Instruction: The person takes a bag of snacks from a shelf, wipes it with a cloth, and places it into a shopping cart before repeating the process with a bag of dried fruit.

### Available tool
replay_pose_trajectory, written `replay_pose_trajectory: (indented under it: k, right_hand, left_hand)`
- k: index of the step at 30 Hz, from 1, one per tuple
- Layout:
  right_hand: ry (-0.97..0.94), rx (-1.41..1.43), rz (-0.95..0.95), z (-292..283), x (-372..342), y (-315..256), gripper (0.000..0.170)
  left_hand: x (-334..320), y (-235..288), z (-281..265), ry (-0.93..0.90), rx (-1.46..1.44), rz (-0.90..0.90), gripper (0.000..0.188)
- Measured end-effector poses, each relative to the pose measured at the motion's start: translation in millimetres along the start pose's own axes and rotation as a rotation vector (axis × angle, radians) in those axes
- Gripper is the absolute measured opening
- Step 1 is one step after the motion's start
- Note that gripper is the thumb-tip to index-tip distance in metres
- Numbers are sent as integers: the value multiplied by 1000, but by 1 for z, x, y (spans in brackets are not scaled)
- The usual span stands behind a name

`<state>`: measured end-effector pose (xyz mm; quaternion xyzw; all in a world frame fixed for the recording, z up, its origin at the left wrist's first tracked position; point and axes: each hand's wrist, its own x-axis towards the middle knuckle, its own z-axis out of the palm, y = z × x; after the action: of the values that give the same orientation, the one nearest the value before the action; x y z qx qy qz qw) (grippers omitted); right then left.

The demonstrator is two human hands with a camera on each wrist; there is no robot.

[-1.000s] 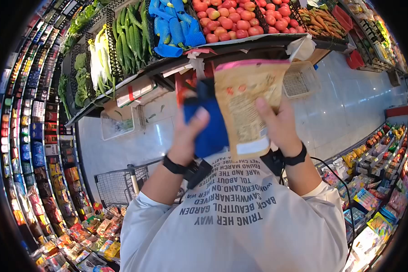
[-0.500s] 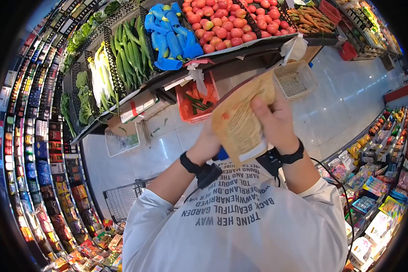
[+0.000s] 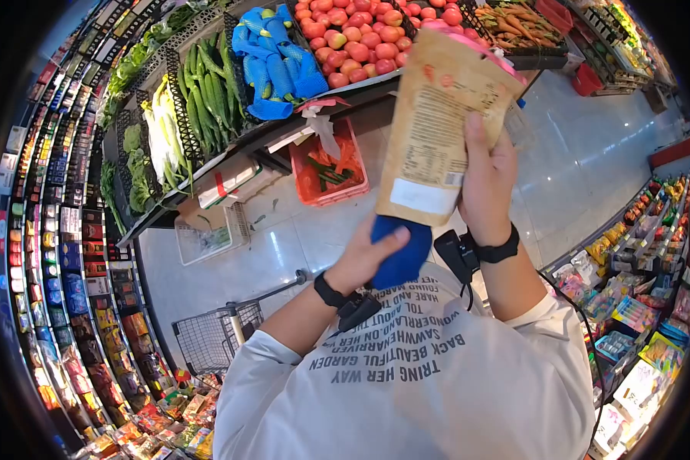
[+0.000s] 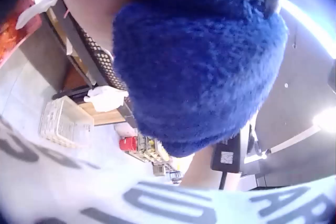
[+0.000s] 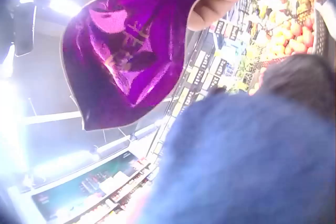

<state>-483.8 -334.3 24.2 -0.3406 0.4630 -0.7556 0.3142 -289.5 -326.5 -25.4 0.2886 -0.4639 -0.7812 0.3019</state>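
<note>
Before you is the produce table point(image 3: 543, 60); in the head view the brown pouch point(image 3: 433, 130) is held in front of its near edge, printed face towards you. At the pouch's lower end is the blue plush item point(image 3: 402, 259), contact unclear. Your right hand point(image 3: 487, 180) pinches the pouch; your left hand point(image 3: 368, 253) grips the plush item. You seem mid-handling; the next move calls for steady holds.
</note>
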Motion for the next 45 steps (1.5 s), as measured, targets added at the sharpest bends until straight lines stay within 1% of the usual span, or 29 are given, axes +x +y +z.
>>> replay_pose_trajectory:
  k: [1, 3, 5, 7, 9, 10, 12, 13, 15, 16, 19, 21, 23, 25, 26, 27, 29, 30, 31, 32, 33, 34, 35, 37, 39, 40, 41, 43, 45]
  right_hand:
    - [4, -5, 5, -3, 1, 3, 33]
    - [-2, -40, -5, -6, 2, 9, 32]
    - [18, 41, 59, -7, 5, 10, 31]
    - [50, 130, 129, -4, 5, 11, 31]
    - [-73, 160, 243, -1, 3, 6, 29]
    - [-71, 163, 245, 1, -2, 11, 29]
    - [-260, -376, 119, 7, -16, 27, 31]
    - [-260, -379, 120, 13, -22, 34, 31]
    - [-314, -185, 157, 24, -30, 42, 32]
    - [-374, -283, 176, 25, -32, 38, 34]
    - [-439, -230, 205, 35, -40, 28, 33]
    - [-410, -296, 122, 38, -30, 24, 33]
    - [-370, -370, 42, 36, -19, 22, 32]
    - [-334, -247, 132, 35, -11, 22, 31]
    - [-325, -246, 131, 35, -13, 20, 31]
    - [-389, -292, 165, 36, -20, 18, 32]
    - [-441, -342, 211, 34, -38, 16, 32]
    - [-466, -343, 240, 33, -43, 16, 32]
    - [-496, -344, 263, 33, -44, 16, 32]
    - [-478, -362, 183, 32, -39, 16, 34]
    - [-482, -363, 179, 31, -31, 14, 34]
    - [-398, -339, 165, 30, -20, 10, 34]
    - [-310, -315, 151, 29, -12, 5, 35]
    - [-281, -274, 180, 25, -9, 1, 36]
    - [-380, -377, 182, 18, -22, 11, 36]
    - [-417, -258, 152, 22, -35, 15, 37]
    - [-430, -270, 160, 19, -39, 17, 37]
    - [-468, -361, 159, 20, -40, 18, 37]
    - [-446, -431, 112, 20, -19, 7, 37]
  left_hand:
    - [0, 6, -2, 121, -72, -56, 42]
    - [8, 24, -15, 53, -97, 14, 40]
    - [10, 22, -24, 90, -67, 31, 38]
    - [11, 14, -38, 49, 303, 250, 37]
    - [5, 22, -43, 30, 374, 200, 37]
    - [4, 26, -42, 140, 204, 146, 37]
    - [2, 34, -39, 307, -35, 81, 37]
    - [3, 37, -45, 291, -29, 113, 38]
    - [5, 60, -44, 426, -33, 175, 39]
    - [9, 77, -50, 433, -70, 199, 41]
    - [12, 119, -62, 390, -135, 324, 40]
    - [9, 112, -60, 397, -36, 327, 38]
    - [0, 76, -59, 371, 234, 193, 43]
    - [-2, 62, -45, 212, 125, 150, 49]
    - [4, 56, -62, 198, 163, 95, 54]
    - [9, 64, -66, 290, 151, 68, 47]
    - [19, 95, -77, 282, -24, 93, 40]
    - [21, 110, -70, 253, -109, 173, 35]
    - [21, 116, -68, 243, -98, 190, 36]
    - [18, 108, -68, 259, 13, 223, 36]
    - [12, 96, -65, 278, 125, 254, 36]
    - [4, 86, -53, 268, 206, 207, 36]
    - [-1, 69, -44, 210, 248, 228, 36]
    - [-2, 56, -50, 37, 245, 111, 37]
    - [2, 62, -56, 213, 244, 204, 33]
    - [4, 73, -62, 268, 90, 171, 34]
    - [6, 83, -63, 325, -67, 143, 34]
    - [2, 89, -54, 343, -158, 210, 35]
    - [-8, 64, -52, 376, 176, 215, 35]
